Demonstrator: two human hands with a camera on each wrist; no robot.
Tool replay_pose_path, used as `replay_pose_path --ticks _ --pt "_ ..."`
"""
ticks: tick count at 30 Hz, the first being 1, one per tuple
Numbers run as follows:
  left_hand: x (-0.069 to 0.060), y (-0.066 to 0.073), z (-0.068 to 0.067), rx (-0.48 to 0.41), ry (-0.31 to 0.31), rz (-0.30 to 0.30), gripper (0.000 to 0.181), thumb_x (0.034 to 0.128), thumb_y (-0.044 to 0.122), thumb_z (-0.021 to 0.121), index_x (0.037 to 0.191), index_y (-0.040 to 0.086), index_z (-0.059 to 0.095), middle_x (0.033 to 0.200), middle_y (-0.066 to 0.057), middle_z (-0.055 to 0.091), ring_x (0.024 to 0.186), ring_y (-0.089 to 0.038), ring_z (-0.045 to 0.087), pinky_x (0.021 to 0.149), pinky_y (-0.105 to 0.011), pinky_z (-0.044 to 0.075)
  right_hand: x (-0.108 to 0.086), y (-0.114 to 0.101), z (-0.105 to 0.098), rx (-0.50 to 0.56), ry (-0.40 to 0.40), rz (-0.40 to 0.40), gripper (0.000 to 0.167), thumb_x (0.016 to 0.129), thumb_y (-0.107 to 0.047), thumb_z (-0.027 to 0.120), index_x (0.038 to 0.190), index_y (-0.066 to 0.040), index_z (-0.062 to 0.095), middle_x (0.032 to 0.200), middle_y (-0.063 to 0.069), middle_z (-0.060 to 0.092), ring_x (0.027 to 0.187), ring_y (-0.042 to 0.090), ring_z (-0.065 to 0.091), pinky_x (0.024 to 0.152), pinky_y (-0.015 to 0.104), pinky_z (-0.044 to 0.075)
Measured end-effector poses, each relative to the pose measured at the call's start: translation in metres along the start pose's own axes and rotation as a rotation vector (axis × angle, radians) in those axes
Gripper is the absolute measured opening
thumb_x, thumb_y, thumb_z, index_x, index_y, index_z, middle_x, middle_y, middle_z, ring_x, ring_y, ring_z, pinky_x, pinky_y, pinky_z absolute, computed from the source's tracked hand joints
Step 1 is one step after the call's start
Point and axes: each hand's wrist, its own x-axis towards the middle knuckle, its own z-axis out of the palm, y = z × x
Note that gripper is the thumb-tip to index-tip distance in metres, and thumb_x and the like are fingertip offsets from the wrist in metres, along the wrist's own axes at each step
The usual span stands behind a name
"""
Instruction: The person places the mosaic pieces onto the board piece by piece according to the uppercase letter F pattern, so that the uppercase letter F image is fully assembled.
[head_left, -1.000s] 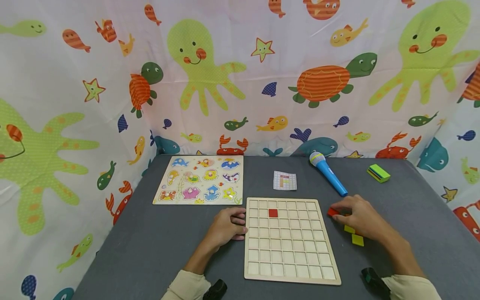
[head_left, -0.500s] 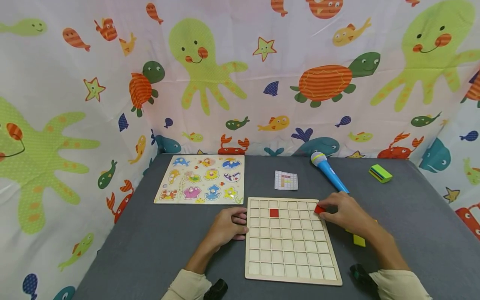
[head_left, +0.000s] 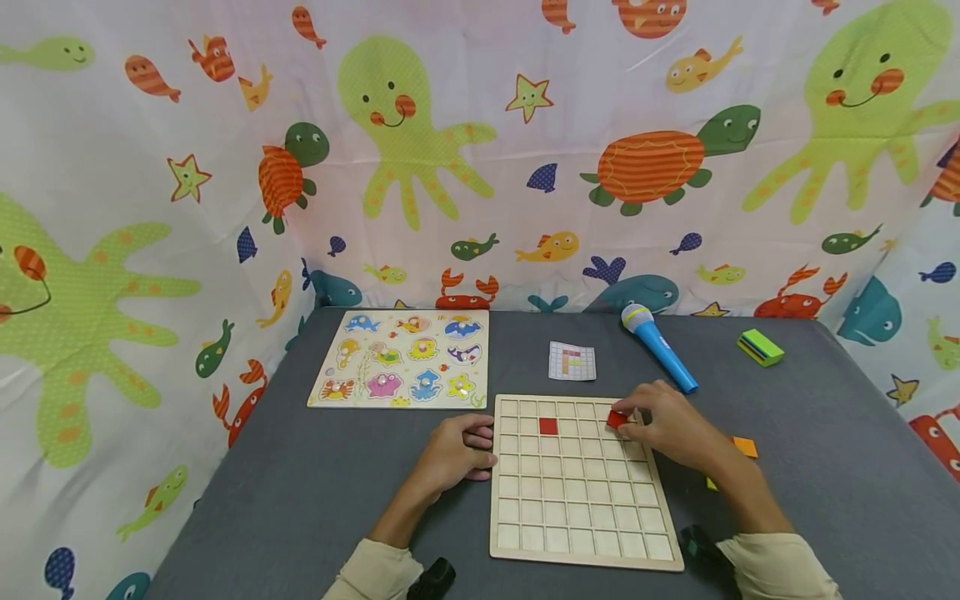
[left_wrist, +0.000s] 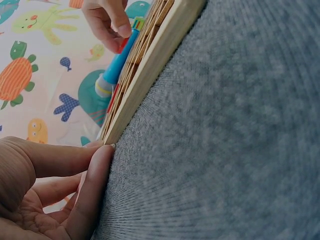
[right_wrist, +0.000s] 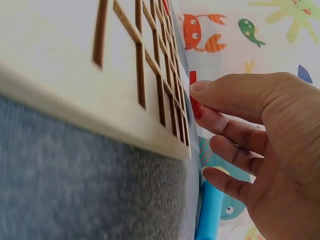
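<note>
A wooden grid board (head_left: pixel 573 492) lies on the grey table, with a red square tile (head_left: pixel 548 426) sitting in a cell of its second row. At the board's left edge, the left hand (head_left: pixel 450 450) holds the rim; the left wrist view has its thumb and forefinger meeting at the wooden edge (left_wrist: pixel 131 102). Over the upper right cells, the right hand (head_left: pixel 671 425) pinches a second red tile (head_left: pixel 617 418) between thumb and forefinger. In the right wrist view this tile (right_wrist: pixel 194 95) stands on edge, its other fingers loosely bent.
An orange tile (head_left: pixel 745 447) and a partly hidden yellow tile (head_left: pixel 711 482) lie by the right forearm. Behind the board are a printed grid card (head_left: pixel 572 361), a blue toy microphone (head_left: pixel 660 350) and a sea-animal puzzle (head_left: pixel 401 358). A green-topped block (head_left: pixel 761 347) lies far right.
The right hand has carried the red tile leftward from beside the loose tiles to above the board's upper right cells. The orange tile has come into view. The left hand stays put.
</note>
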Motion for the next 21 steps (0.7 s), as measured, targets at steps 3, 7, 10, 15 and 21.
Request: replay_pose_path --ticks 3,7,10,15,21 --pt "0.0 0.0 0.0 -0.003 -0.001 0.0 0.056 0.0872 -0.01 0.078 0.141 -0.002 0.063 0.116 -0.015 0.066 0.097 -0.018 0.069 0.068 -0.036 0.068 0.003 -0.003 0.002 0.01 -0.002 -0.014 0.031 0.094 -0.027 0.08 0.119 -0.009 0.08 0.107 0.002 0.07 0.104 0.025 0.053 0.081 0.04 0.048" --pt "0.0 -0.001 0.0 -0.005 -0.002 0.003 0.056 0.0873 -0.01 0.078 0.141 -0.002 0.063 0.117 -0.015 0.066 0.098 -0.019 0.069 0.068 -0.036 0.068 0.008 -0.007 0.005 0.012 -0.019 -0.024 0.029 0.095 -0.026 0.08 0.119 -0.009 0.08 0.107 0.002 0.069 0.104 0.024 0.052 0.081 0.038 0.049" --pt "0.0 -0.001 -0.001 -0.004 -0.004 0.005 0.056 0.0876 -0.009 0.078 0.141 -0.002 0.063 0.117 -0.016 0.066 0.097 -0.019 0.07 0.068 -0.036 0.068 0.01 -0.011 0.007 0.022 -0.029 -0.023 0.03 0.095 -0.025 0.079 0.12 -0.008 0.08 0.11 0.004 0.069 0.106 0.025 0.052 0.083 0.039 0.05" --pt "0.0 -0.002 -0.001 -0.002 -0.005 0.006 0.056 0.0874 -0.009 0.078 0.141 -0.002 0.063 0.116 -0.015 0.066 0.096 -0.018 0.07 0.068 -0.036 0.068 0.013 -0.016 0.009 0.032 -0.03 -0.057 0.029 0.096 -0.025 0.079 0.12 -0.009 0.08 0.112 0.004 0.07 0.106 0.025 0.052 0.085 0.04 0.05" --pt "0.0 -0.002 0.0 -0.003 -0.003 0.006 0.056 0.0872 -0.009 0.079 0.141 -0.001 0.063 0.117 -0.015 0.067 0.097 -0.019 0.07 0.068 -0.036 0.068 0.02 -0.02 0.012 0.014 -0.035 -0.088 0.029 0.095 -0.028 0.08 0.119 -0.012 0.081 0.112 0.002 0.07 0.108 0.025 0.053 0.088 0.044 0.049"
